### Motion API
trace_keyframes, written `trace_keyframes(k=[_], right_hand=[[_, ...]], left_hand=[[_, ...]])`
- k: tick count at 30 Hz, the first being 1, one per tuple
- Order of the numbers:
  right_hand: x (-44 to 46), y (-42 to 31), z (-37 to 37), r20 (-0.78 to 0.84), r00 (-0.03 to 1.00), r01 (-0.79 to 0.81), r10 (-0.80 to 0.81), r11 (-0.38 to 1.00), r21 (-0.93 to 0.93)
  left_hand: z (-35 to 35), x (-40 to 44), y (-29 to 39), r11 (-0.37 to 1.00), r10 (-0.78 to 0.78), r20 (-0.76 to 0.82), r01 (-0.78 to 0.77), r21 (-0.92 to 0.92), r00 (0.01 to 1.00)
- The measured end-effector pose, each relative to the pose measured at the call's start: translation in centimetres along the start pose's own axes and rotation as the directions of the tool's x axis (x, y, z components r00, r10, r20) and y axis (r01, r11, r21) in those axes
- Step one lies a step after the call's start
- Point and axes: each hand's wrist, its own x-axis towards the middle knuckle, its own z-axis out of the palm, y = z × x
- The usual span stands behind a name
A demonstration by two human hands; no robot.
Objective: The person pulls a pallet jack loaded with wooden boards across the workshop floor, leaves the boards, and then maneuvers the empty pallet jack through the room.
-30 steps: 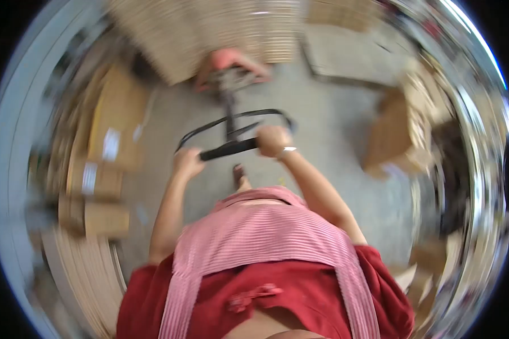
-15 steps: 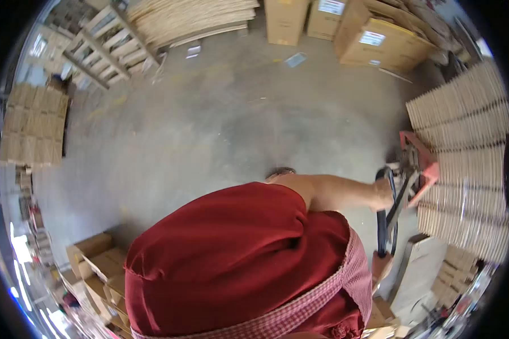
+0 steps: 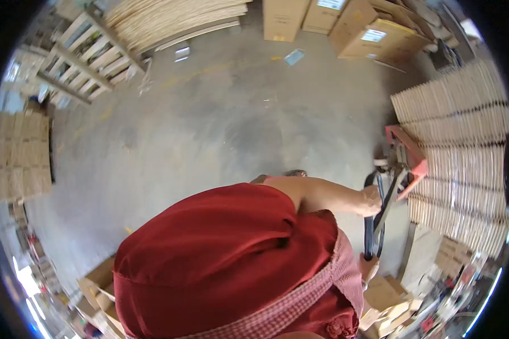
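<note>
My left hand (image 3: 370,201) is wrapped round the upper end of a black handle bar (image 3: 369,234). Lower in the view, my right hand (image 3: 369,265), with a bracelet at its wrist, closes on the other end of that bar. The handle belongs to a red pallet jack (image 3: 414,161), whose body stands against tall stacks of flat, light brown sheets (image 3: 458,169). My red top and checked apron hide part of the floor below.
Cardboard boxes (image 3: 373,39) stand at the top right. A wooden pallet frame (image 3: 82,65) leans at the top left beside stacked sheets (image 3: 169,20). Wrapped stacks (image 3: 20,155) are at the far left, open boxes (image 3: 387,299) at the lower right. A blue item (image 3: 294,56) lies on the floor.
The view has swung round to the left, so the handle and stacks went from ahead to the right side. Both hands have stayed on the bar.
</note>
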Motion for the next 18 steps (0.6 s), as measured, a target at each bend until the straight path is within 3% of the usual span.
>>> trace_keyframes(k=[2, 4, 6, 7, 8, 9, 11, 13, 14, 15, 18], right_hand=[[-1.8, -3.0, 0.1, 0.004, 0.998, -0.056, 0.056, 0.998, -0.022], [-3.0, -6.3, -0.6, 0.036, 0.994, -0.103, 0.105, 0.994, -0.036], [-4.2, -9.4, -1.0, -0.115, 0.993, -0.02, 0.012, 0.998, -0.063], [-4.3, -10.0, -0.6, -0.063, 0.997, -0.05, 0.047, 0.997, -0.055], [-4.2, -10.6, -0.3, -0.011, 0.997, -0.08, 0.079, 0.996, -0.047], [-4.8, -12.5, -0.3, 0.019, 0.993, -0.114, 0.115, 0.992, -0.049], [-5.6, -16.3, 0.4, 0.02, 0.979, -0.2, 0.201, 0.979, -0.041], [-6.3, -19.5, 2.8, -0.013, 0.983, -0.181, 0.181, 0.983, -0.023], [-6.2, -21.7, 2.4, 0.071, 0.971, -0.23, 0.23, 0.973, -0.007], [-6.3, -23.2, 2.7, 0.066, 0.967, -0.247, 0.245, 0.969, 0.022], [-6.6, -25.8, 4.7, 0.003, 0.967, -0.255, 0.256, 0.965, 0.066]], left_hand=[[-0.7, -2.9, -0.6, 0.997, 0.004, 0.053, 0.0, -0.071, 0.999], [-0.2, -4.6, -1.9, 1.0, 0.027, 0.062, -0.028, 0.011, 0.998], [-0.4, -6.1, -3.4, 0.999, 0.038, 0.059, -0.038, -0.008, 0.998], [0.0, -6.9, -4.0, 0.998, 0.051, 0.025, -0.052, 0.024, 0.998], [-0.4, -7.7, -4.7, 0.999, 0.038, 0.104, -0.041, 0.025, 0.994], [0.4, -8.8, -5.3, 0.998, 0.006, 0.04, -0.004, -0.064, 0.999], [-0.7, -11.7, -8.2, 0.995, 0.093, 0.036, -0.091, -0.052, 0.995], [1.8, -14.3, -11.6, 0.997, 0.056, 0.039, -0.054, -0.055, 0.998], [1.6, -15.4, -13.2, 0.995, 0.085, 0.039, -0.083, -0.047, 0.996], [0.6, -16.1, -14.1, 0.996, 0.087, 0.137, -0.086, -0.013, 0.987], [0.3, -18.0, -16.7, 0.995, 0.095, 0.12, -0.097, 0.016, 0.988]])
